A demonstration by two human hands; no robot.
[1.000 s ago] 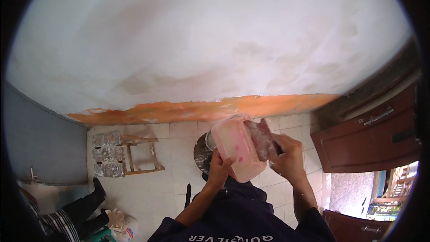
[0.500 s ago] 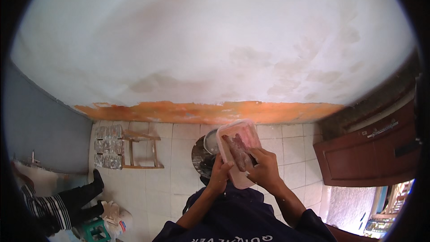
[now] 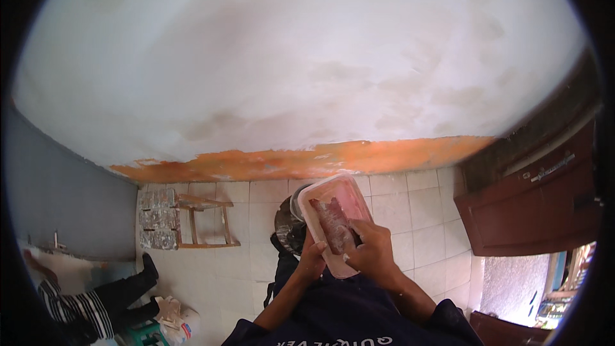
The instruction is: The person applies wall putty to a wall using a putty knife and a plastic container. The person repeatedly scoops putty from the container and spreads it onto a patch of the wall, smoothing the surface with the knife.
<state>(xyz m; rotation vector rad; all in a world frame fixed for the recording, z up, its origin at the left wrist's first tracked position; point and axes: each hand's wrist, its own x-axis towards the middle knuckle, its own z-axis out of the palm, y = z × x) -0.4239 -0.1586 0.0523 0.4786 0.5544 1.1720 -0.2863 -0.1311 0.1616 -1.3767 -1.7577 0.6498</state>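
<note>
My left hand (image 3: pixel 312 261) grips the near left side of a pale pink rectangular plastic tub (image 3: pixel 350 197), its thumb over the rim. Inside the tub is pinkish-white residue. Over it, my right hand (image 3: pixel 373 248) is closed on a flat reddish-brown putty spreader (image 3: pixel 333 223) smeared with white. The spreader lies tilted across the tub's opening; whether its far edge touches the bottom cannot be made out. Ahead of me stands a wall (image 3: pixel 307 57) coated white with greyish patches, with an orange strip (image 3: pixel 269 161) along its foot.
A round, paint-stained bucket (image 3: pixel 288 229) stands partly hidden behind the tub. To the left, a splattered wooden step stool (image 3: pixel 159 219) rests on pale floor tiles (image 3: pixel 243 282). A person in a striped top (image 3: pixel 90 311) is at lower left, near a green plastic stool (image 3: pixel 142 334). A brown door (image 3: pixel 525 208) is at right.
The spreader has turned so that more of its broad face shows. The tub has shifted slightly left and nearer, with both hands still on their things.
</note>
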